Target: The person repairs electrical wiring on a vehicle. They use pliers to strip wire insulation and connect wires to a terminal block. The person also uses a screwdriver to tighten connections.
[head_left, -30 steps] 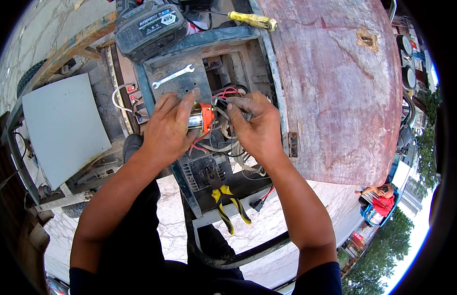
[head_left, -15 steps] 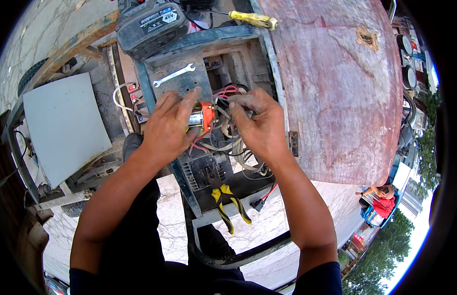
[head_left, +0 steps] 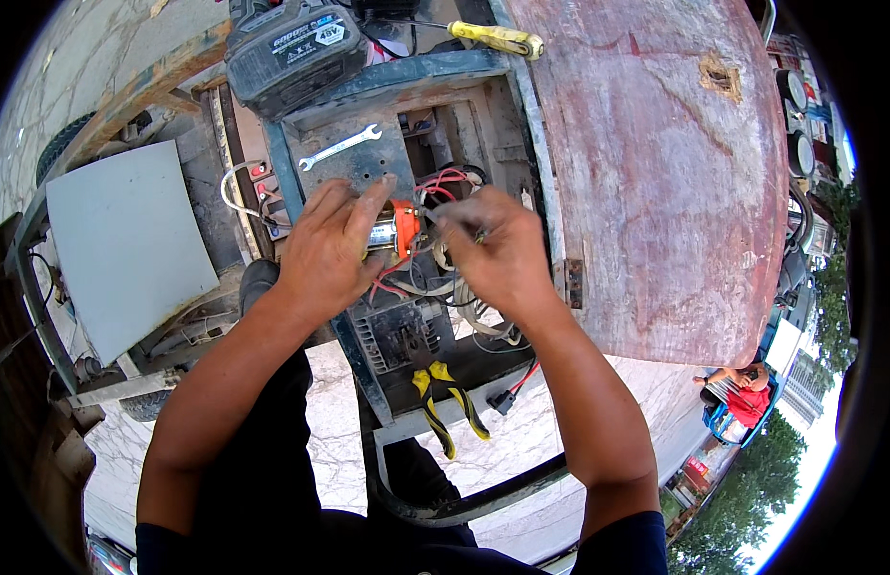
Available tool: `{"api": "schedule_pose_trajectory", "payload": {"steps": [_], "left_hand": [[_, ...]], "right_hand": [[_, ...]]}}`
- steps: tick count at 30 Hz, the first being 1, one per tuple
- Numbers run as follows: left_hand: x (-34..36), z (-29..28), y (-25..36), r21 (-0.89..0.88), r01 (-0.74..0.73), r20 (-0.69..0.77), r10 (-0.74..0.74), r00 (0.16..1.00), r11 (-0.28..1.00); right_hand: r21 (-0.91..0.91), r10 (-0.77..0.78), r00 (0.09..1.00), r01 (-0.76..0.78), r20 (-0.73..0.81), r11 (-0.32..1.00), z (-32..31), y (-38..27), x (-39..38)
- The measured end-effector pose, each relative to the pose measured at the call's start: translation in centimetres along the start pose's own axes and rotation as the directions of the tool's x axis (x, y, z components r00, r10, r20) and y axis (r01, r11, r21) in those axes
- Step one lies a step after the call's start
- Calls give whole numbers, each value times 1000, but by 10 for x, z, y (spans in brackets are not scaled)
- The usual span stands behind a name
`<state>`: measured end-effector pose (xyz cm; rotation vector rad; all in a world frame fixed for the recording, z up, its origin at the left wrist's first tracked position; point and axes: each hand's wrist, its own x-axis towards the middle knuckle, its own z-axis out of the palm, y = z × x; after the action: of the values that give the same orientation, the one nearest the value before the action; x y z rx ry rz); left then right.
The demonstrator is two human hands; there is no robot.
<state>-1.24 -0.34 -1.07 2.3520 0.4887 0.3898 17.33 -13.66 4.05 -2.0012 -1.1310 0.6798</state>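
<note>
My left hand [head_left: 330, 249] grips a silver cylinder with an orange end cap [head_left: 404, 230], its fingers curled around the body inside an open metal compartment [head_left: 493, 115]. My right hand [head_left: 488, 249] is closed in a pinch just right of the cap, beside the wires; what its fingertips hold is hidden. Red wires [head_left: 443, 179] and pale cables [head_left: 493, 316] lie tangled around both hands. Above my left hand lies an open-end wrench [head_left: 339, 146] on a dark plate. Below the hands are black-and-yellow pliers [head_left: 443, 393] and a black connector [head_left: 502, 401].
A black battery pack [head_left: 291, 62] and yellow screwdriver [head_left: 493, 36] lie at the top. A gray panel [head_left: 119, 249] sits left on the vehicle frame, a weathered board [head_left: 656, 192] right. A person in red [head_left: 747, 402] is at far right.
My right hand has shifted slightly left toward the orange cap, its fingers curling further over the wires. My left hand stays on the cylinder.
</note>
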Motion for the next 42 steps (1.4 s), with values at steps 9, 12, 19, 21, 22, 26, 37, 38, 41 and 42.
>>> {"api": "schedule_pose_trajectory", "payload": {"steps": [9, 12, 19, 21, 22, 26, 37, 38, 41, 42], "left_hand": [[0, -2, 2, 50, -1, -14, 1, 1000, 999], [2, -2, -3, 77, -57, 59, 53, 997, 995], [3, 2, -2, 118, -59, 43, 54, 998, 991], [4, -1, -1, 111, -57, 38, 53, 998, 992], [3, -1, -1, 106, -59, 46, 54, 997, 993], [3, 0, -2, 96, -63, 65, 57, 996, 993], [1, 1, -4, 101, -62, 98, 52, 994, 993], [2, 2, -4, 96, -58, 105, 48, 993, 994], [2, 0, -3, 108, -52, 114, 39, 993, 993], [3, -1, -2, 117, -50, 116, 36, 993, 992]], "right_hand": [[358, 345, 938, -336, 39, 871, -4, -8, 4], [380, 397, 910, -411, 120, 829, -12, -4, 10], [277, 305, 938, -340, 163, 898, 16, 6, 27], [111, 265, 949, -286, 173, 952, 18, 9, 27], [126, 327, 927, -352, 183, 927, 19, 8, 26], [57, 358, 904, -380, 234, 923, 18, 5, 26], [160, 298, 918, -346, 262, 925, 13, 0, 27], [203, 273, 931, -323, 242, 924, 13, 1, 26], [220, 247, 936, -303, 251, 927, 8, 3, 30], [223, 262, 926, -325, 271, 919, 5, 1, 32]]}}
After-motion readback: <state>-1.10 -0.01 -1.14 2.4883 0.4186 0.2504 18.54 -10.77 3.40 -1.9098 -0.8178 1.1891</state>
